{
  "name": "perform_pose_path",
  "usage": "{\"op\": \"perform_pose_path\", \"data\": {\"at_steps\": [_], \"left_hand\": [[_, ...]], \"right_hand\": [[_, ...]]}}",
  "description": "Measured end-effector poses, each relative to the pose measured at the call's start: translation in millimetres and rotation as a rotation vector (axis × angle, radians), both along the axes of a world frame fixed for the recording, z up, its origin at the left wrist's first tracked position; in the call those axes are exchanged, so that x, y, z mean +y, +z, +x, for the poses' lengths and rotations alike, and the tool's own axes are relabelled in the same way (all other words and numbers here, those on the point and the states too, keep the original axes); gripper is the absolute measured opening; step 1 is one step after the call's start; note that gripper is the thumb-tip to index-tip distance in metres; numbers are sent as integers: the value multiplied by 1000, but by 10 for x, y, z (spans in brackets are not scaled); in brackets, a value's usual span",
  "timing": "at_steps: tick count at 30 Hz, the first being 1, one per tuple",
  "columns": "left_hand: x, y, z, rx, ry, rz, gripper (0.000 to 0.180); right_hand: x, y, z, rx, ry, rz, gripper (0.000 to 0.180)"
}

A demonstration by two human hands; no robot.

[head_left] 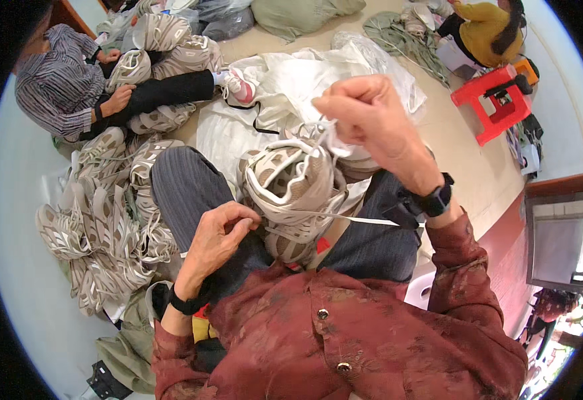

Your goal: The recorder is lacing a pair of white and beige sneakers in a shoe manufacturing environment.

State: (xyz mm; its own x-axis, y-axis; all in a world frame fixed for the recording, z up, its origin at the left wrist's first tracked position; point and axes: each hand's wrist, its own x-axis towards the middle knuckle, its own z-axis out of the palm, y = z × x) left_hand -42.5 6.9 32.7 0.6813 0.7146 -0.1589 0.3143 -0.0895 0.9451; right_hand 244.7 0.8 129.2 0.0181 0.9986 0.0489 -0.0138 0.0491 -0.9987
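Observation:
A beige and white sneaker [295, 177] rests between my knees, its opening facing up. My right hand [371, 120] is raised above the sneaker's far right side, fingers closed. A white shoelace [335, 143] hangs below it, seemingly from the closed fingers. My left hand [221, 237] is by the sneaker's near left side, thumb and fingers drawn together; what they pinch, if anything, is too small to make out. A loose flat lace end [361, 219] stretches right from the sneaker over my leg. Another mesh shoe part [291, 247] shows beneath, partly hidden.
Many similar sneakers [98, 227] are piled at my left. A person in a striped shirt [58, 80] sits far left, hands on a sneaker. White sheeting [285, 73] covers the floor ahead. A red plastic stool [491, 107] stands far right, near a person in yellow [481, 33].

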Motion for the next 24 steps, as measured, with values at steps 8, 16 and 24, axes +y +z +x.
{"op": "perform_pose_path", "data": {"at_steps": [8,16,24], "left_hand": [[121,225,-92,-4,115,144,14],[557,396,553,-34,-49,263,16],[970,-276,1107,167,-493,202,34]], "right_hand": [[169,-14,-170,21,116,-9,35],[273,-1214,625,-624,268,-32,21],[97,-1272,694,-776,339,-130,22]]}}
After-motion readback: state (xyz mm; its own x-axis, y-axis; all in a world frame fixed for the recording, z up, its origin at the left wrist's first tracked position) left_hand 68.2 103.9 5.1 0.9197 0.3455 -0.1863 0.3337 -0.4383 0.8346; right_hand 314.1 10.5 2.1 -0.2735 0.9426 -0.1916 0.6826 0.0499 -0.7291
